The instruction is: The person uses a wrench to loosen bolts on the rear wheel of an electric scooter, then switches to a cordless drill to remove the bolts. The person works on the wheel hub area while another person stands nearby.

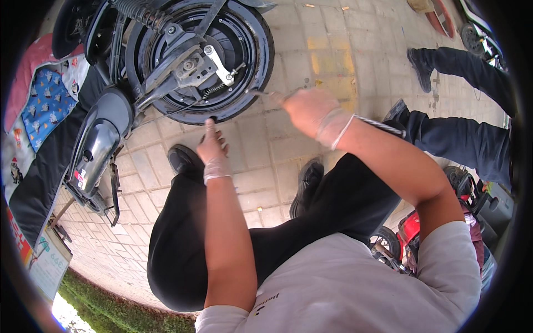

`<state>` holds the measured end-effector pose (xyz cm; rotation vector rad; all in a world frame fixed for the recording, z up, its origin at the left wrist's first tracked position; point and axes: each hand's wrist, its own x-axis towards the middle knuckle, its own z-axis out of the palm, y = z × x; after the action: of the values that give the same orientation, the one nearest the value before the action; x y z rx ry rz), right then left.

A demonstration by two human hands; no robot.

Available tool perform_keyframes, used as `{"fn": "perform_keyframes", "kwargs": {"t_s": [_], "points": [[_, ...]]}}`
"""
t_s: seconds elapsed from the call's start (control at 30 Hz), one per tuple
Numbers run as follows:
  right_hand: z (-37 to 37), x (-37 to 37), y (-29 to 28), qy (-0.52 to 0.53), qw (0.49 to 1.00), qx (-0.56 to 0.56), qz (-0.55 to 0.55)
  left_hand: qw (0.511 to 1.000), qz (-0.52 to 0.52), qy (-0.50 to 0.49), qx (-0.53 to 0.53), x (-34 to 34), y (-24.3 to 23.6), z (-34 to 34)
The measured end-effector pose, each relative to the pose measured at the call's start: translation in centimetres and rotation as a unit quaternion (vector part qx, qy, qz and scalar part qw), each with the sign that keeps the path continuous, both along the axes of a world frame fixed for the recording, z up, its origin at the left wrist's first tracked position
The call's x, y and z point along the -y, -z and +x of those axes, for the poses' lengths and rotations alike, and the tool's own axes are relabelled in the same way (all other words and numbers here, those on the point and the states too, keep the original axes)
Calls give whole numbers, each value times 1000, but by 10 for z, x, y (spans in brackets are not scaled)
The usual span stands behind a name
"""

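Note:
My right hand (pixel 313 112), in a thin clear glove, is closed round a long metal tool (pixel 393 130). The tool's front end reaches toward the lower right rim of a scooter's rear wheel (pixel 268 55), and its other end shows beyond my wrist; motion blur hides its exact kind. Just below the black tyre, my gloved left hand (pixel 213 147) has one finger stretched up toward the tyre's edge and the others curled. A small dark bit shows at its fingertip, too small to name. On the wheel's hub sit a silver brake arm (pixel 220 65) and a spring (pixel 214 90).
The scooter's body (pixel 100 139) and its stand (pixel 115 194) are at the left, beside a patterned blue cloth (pixel 49 102). A person's dark-trousered legs (pixel 455 133) stand at the right. A red vehicle (pixel 410 230) is at the lower right, on paving bricks (pixel 261 191).

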<state>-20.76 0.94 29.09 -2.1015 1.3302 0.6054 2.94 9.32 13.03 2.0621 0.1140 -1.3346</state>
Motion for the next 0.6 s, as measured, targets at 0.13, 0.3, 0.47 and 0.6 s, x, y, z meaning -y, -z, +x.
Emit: {"fn": "perform_keyframes", "kwargs": {"t_s": [0.13, 0.3, 0.47, 0.6], "points": [[-3, 5, 13, 2, 1000, -11, -27, 999, -18, 19, -27, 5, 17, -22], [6, 0, 40, -58, 998, 24, -5, 999, -8, 33, 25, 15, 19, 21], [-36, -21, 68, -128, 988, 57, 60, 998, -8, -44, 44, 2, 2, 33], [-66, -61, 111, -108, 991, 64, 39, 999, 25, 32, -27, -25, -7, -14]]}}
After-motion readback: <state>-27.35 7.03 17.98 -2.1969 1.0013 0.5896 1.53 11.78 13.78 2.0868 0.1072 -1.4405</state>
